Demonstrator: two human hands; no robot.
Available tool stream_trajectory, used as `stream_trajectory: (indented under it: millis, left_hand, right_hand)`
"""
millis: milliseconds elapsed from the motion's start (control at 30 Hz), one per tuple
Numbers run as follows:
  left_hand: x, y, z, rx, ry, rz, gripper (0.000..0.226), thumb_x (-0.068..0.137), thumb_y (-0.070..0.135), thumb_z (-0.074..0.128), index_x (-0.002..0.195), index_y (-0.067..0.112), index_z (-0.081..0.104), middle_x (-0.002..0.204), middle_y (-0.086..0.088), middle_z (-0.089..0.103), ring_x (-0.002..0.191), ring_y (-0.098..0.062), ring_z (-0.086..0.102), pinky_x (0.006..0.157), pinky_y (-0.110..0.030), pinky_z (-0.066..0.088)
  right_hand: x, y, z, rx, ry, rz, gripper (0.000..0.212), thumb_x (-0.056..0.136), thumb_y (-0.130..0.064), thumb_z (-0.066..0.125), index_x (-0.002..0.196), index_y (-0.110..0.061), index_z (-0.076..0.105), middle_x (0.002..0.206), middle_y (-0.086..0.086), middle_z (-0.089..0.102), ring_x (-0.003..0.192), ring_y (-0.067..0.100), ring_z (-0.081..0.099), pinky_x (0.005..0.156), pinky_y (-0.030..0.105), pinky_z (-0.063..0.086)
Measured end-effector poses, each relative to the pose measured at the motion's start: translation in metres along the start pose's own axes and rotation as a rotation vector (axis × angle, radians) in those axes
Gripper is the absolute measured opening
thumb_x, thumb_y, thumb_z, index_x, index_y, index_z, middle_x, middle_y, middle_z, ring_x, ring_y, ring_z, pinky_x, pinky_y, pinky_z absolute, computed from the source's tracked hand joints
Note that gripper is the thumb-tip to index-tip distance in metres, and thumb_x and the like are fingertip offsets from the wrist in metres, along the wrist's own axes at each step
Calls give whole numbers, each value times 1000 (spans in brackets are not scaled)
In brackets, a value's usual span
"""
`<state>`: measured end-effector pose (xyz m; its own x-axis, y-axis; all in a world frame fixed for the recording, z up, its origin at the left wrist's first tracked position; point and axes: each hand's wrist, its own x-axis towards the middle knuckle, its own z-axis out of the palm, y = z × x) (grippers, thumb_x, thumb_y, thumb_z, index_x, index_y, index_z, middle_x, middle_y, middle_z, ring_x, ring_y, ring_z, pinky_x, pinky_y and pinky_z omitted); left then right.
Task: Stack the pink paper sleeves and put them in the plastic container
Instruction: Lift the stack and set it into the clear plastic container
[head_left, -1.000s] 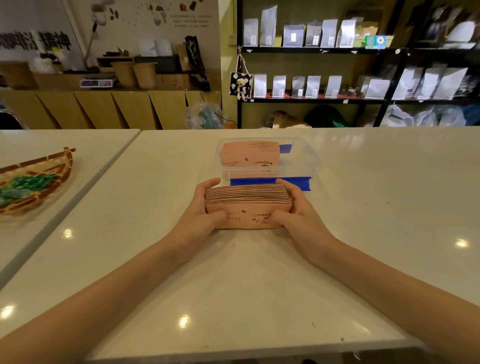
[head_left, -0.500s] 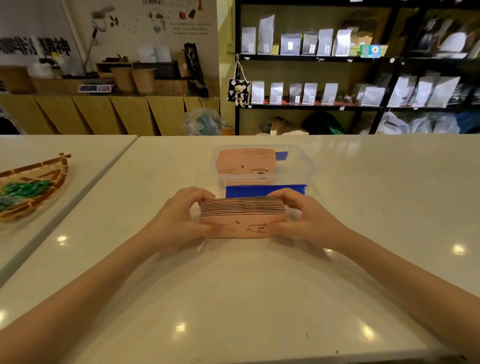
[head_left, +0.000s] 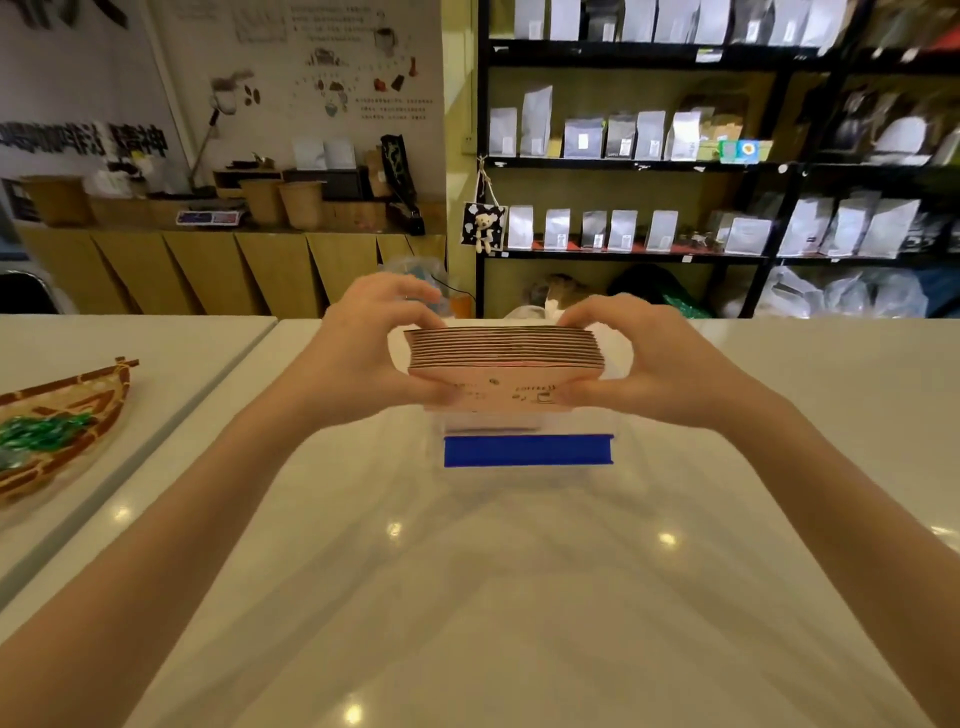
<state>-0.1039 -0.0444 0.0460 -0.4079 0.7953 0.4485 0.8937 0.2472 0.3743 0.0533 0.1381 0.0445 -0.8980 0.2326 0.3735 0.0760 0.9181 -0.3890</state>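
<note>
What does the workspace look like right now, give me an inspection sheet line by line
Surface: white glossy table, a second table to the left.
Job's things: stack of pink paper sleeves held in the air above the plastic container, which has a blue strip on its near side.
Clutter: woven basket with green contents on the left table.
Grippers: left hand and right hand clamp the stack's ends.
Cables: nothing seen.
Surroundings: black shelves of pouches, wooden counter behind.
</note>
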Motion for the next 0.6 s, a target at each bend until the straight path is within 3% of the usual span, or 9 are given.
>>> stream_trajectory:
  millis: [100, 200, 467, 600]
  left_hand:
    - [23, -10, 8, 82, -4, -47, 41, 60, 35, 77, 98, 26, 63, 136, 7, 42, 133, -15, 20, 111, -48, 16]
    - [39, -25, 22, 107, -79, -117, 42, 62, 35, 76, 100, 23, 64, 143, 5, 35, 137, -19, 12, 113, -52, 9]
    - [50, -49, 57, 242, -302, -167, 45, 66, 43, 71, 106, 25, 62, 150, 6, 23, 140, -19, 1, 112, -49, -2]
    - [54, -52, 67, 280, -393, -184, 44, 69, 45, 68, 109, 27, 62, 150, 5, 23, 140, -20, 2, 112, -50, -1]
  right_hand:
    - [19, 13, 3, -55, 57, -9, 44, 69, -35, 72, 109, -25, 56, 110, -11, 50, 109, 7, 35, 99, 29, 31]
    - [37, 29, 15, -126, -20, 40, 48, 69, -40, 71, 112, -23, 56, 136, -3, 45, 130, 15, 24, 110, 36, 16]
    - [52, 55, 44, -207, -264, 120, 45, 74, -45, 66, 113, -25, 58, 149, -1, 30, 141, 20, 10, 114, 42, 3]
    - [56, 61, 53, -226, -331, 132, 41, 77, -44, 62, 113, -25, 59, 151, 0, 28, 142, 21, 7, 114, 45, -1]
